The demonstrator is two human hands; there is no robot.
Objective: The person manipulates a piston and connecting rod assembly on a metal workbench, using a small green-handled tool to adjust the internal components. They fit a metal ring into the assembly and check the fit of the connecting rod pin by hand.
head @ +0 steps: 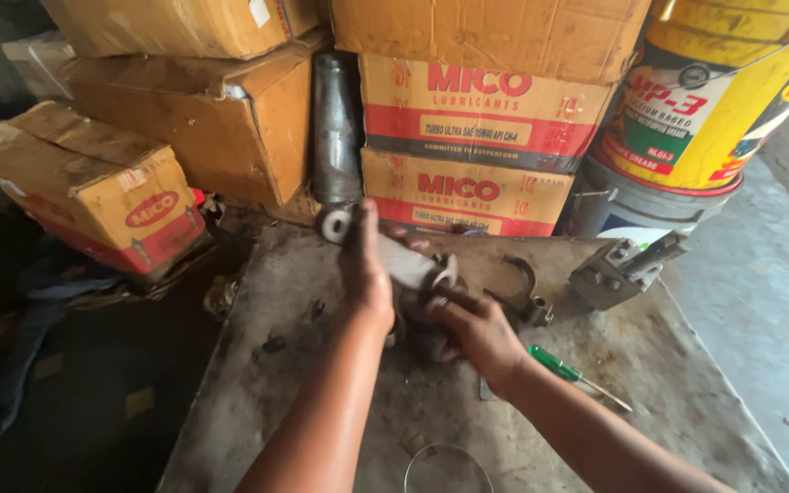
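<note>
My left hand (364, 265) is wrapped around a grey metal cylinder part (410, 262) that has a round eye (333, 225) at its far end, holding it tilted above a worn metal workbench (267, 365). My right hand (475, 330) grips the dark lower end of the same part (422, 315), just below its pale flange (446, 272). A curved dark metal fork piece (527, 290) lies right behind my right hand. A green-handled screwdriver (566, 369) rests on the bench next to my right wrist.
Cardboard boxes (477, 137) are stacked at the bench's far edge, with more boxes (111, 187) to the left. A dark steel tube (336, 128) stands between them. A yellow pail (714, 91) sits on a grey bucket (632, 210). A metal block (615, 269) and a wire ring (447, 466) lie on the bench.
</note>
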